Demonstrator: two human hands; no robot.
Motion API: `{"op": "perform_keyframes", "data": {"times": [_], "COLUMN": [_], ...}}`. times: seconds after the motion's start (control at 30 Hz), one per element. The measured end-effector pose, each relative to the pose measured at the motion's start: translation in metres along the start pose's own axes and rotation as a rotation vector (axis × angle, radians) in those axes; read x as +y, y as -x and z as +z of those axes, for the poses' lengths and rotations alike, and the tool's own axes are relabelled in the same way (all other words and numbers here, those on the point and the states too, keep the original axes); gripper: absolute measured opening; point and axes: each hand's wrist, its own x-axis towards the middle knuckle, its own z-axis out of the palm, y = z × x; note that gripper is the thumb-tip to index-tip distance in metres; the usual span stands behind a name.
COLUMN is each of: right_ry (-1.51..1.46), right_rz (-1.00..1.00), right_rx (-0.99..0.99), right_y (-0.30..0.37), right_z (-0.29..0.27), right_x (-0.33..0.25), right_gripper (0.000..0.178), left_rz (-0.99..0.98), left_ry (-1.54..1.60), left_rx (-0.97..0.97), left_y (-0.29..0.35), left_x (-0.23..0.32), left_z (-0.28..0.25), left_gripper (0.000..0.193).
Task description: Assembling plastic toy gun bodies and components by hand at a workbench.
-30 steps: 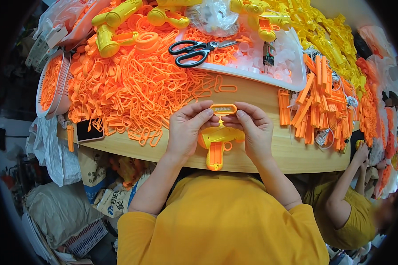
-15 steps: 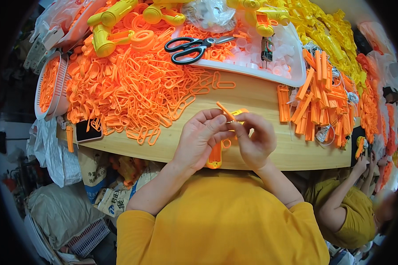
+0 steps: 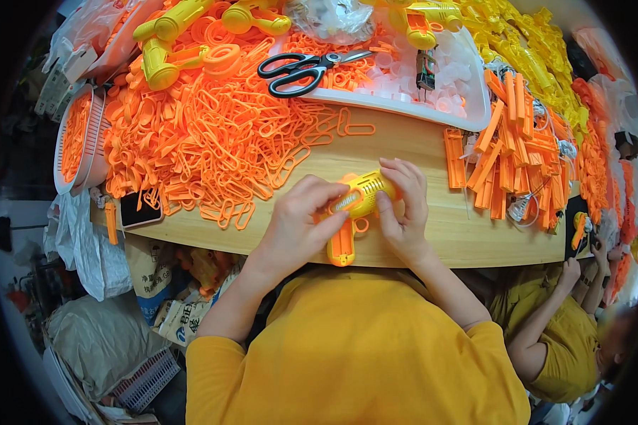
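Observation:
A toy gun (image 3: pixel 367 204) with a yellow slotted body and an orange handle lies at the table's near edge, its handle toward me. Over its left end my left hand (image 3: pixel 299 216) is closed, thumb and fingertips gripping around an orange oval part on the gun's side. Whether that part is loose or fixed, I cannot tell. On the other end, my right hand (image 3: pixel 406 209) curves around the yellow body, fingers behind and thumb in front. A small orange ring shows beside the handle, near the right thumb.
Orange clips (image 3: pixel 227 142) lie heaped at left, by a phone (image 3: pixel 142 209). Black-handled scissors (image 3: pixel 305 71) rest on a white tray (image 3: pixel 404 106) behind. Orange holders with wires (image 3: pixel 503 156) and yellow shells (image 3: pixel 539 64) pile at right. A co-worker (image 3: pixel 553 333) sits at right.
The fingertips were together above the gun with a thin orange strip and a small piece between them. Now the hands are apart and lowered onto the gun, one at each end.

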Motion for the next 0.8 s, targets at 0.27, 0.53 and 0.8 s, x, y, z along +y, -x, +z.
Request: {"op": "perform_keyframes", "data": {"times": [0.27,0.53,0.8], "right_ry": [-0.161,-0.238,-0.159], "right_rz": [0.206,0.284,0.26], "right_rx": [0.02,-0.012,0.056], "right_y": [0.018,0.019,0.017], "right_z": [0.015,0.017,0.027], "right_x": [0.008,0.006,0.003], "right_gripper": [0.022,0.018,0.03], "left_rz": [0.132,0.122,0.071], "left_ry": [-0.37,-0.385,-0.252], "left_rx": [-0.023,-0.034,0.03], "left_y": [-0.001,0.0,0.002], "left_x": [0.014,0.015,-0.014], "left_z": [0.009,0.008,-0.007], "left_gripper": [0.026,0.024,0.033]}}
